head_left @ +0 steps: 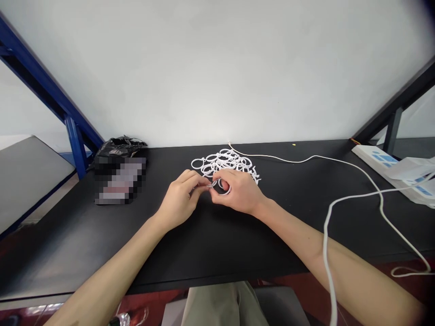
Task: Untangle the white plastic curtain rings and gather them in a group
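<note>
A thin white plastic ring [227, 192] is between my two hands, above the middle of the black table. My left hand [181, 199] pinches a small end of it between thumb and fingertips. The fingers of my right hand [239, 190] curl around the ring from the other side, with part of it showing inside the grip. Just beyond my hands lies a loose pile of similar white rings [231, 158], some with small knobs or pointed ends. My right hand hides the near part of the pile.
A black plastic bag [117, 147] and a pixelated flat item [120, 185] lie at the left. A white cable [292, 161] runs across the right side, looping over my right forearm. White items with blue labels [380, 157] sit at the right; a blue metal frame [44, 77] rises left.
</note>
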`<state>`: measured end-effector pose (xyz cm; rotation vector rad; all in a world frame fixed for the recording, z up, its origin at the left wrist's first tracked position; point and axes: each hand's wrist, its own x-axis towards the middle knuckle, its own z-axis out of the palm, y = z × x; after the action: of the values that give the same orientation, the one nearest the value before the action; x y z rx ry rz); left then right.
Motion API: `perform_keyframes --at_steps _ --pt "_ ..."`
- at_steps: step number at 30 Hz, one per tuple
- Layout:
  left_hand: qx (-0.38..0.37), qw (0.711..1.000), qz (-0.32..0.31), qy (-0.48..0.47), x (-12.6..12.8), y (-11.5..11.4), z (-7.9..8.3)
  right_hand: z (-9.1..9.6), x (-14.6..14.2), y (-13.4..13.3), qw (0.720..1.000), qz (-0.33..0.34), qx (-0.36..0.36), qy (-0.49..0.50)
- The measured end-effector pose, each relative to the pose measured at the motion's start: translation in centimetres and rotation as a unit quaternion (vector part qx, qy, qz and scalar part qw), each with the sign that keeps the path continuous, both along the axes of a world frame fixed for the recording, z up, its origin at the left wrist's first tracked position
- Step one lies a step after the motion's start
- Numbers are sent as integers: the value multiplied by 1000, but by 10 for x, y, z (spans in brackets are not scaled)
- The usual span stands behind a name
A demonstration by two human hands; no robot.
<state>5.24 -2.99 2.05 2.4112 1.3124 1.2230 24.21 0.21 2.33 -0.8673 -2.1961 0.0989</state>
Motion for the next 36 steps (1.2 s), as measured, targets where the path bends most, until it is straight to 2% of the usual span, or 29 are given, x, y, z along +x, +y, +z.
perform_keyframes --at_steps 6,12,16,18,22,27,36 --pt "-6 1000 2 8 -1 0 -2 0 -1 1 1000 15 0 -5" --pt "-38 999 -2 8 0 0 1 1 1 0 998 -12 -67 -7" --pt "-69 998 9 -9 -1 2 4 5 3 -1 994 0 -101 -39" --pt "-83 995 29 -38 -4 3 7 7 5 0 995 -7 -88 -47" --pt "-116 981 88 -125 -14 5 13 10 11 8 994 -84 -47 -48" --pt "-150 954 150 -212 -26 10 15 5 21 22 980 -156 -82 -88" --pt "-162 914 143 -343 -35 21 6 -3 19 25 975 -165 -74 -129"
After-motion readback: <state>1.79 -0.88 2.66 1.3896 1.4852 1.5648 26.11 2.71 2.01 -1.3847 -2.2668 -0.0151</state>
